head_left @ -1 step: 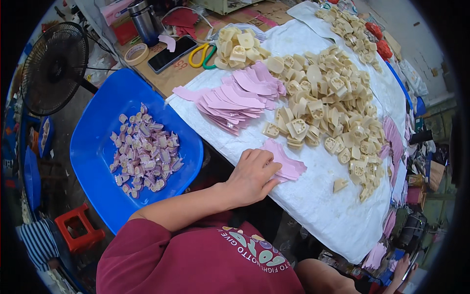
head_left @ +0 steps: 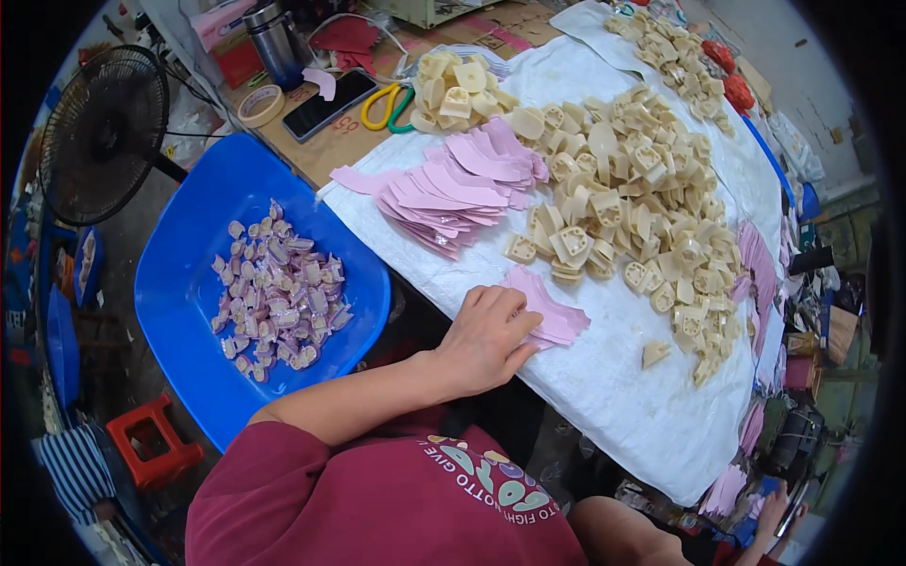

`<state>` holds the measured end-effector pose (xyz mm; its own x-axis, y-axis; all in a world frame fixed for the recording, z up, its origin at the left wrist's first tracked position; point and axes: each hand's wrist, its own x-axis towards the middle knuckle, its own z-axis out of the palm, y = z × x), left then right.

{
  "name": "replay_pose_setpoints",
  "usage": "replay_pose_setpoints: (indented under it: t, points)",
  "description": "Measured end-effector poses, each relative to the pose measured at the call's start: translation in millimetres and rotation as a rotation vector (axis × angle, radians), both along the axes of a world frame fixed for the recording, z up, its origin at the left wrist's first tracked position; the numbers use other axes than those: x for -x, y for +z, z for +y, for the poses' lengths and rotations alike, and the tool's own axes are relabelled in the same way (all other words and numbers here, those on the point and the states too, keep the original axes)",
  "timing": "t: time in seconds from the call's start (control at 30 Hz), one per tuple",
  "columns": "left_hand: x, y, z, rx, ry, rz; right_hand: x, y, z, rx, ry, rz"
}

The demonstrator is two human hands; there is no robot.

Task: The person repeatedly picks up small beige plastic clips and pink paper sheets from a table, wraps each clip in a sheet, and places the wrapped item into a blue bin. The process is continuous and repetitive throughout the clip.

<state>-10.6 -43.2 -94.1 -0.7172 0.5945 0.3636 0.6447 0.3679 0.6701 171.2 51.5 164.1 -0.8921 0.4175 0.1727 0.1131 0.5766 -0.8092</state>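
Note:
My left hand (head_left: 486, 340) lies on the near end of a small stack of pink cut sheets (head_left: 552, 311) on the white cloth-covered table (head_left: 604, 396). Its fingers curl over the top and its thumb presses the stack's edge. A larger fan of pink sheets (head_left: 453, 189) lies further back. To the right spreads a big heap of cream plastic moulded pieces (head_left: 642, 208). My right forearm (head_left: 623, 538) runs to the lower right, where my right hand (head_left: 774, 517) is dim at the rim, near more pink sheets (head_left: 727, 491).
A blue tray (head_left: 179, 283) with several pink-wrapped pieces (head_left: 278, 292) sits left of the table. Behind it are a black fan (head_left: 104, 132), a phone (head_left: 330, 104), scissors (head_left: 387, 104), a tape roll (head_left: 260, 104) and a steel flask (head_left: 276, 42). A red stool (head_left: 151, 443) stands below.

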Motion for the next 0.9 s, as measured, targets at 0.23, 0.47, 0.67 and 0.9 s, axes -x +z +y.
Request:
replay_pose_setpoints:
  t: [0.23, 0.47, 0.67, 0.9]
  points:
    - [5.8, 3.2, 14.5, 0.05, -0.08, 0.034, 35.7, -71.0, 48.0, 0.473, 1.063, 0.92]
    - [5.4, -4.4, -2.5, -0.068, -0.043, 0.102, 110.8, -228.6, 59.9, 0.069, 0.149, 0.203]
    - [5.8, -2.0, -16.7, -0.076, -0.037, 0.098, 137.0, -264.2, 63.8, -0.313, 0.116, 0.005]
    - [18.5, -10.8, -0.7, -0.038, -0.153, 0.132, 142.9, -254.6, 85.2, 0.628, -0.064, -0.071]
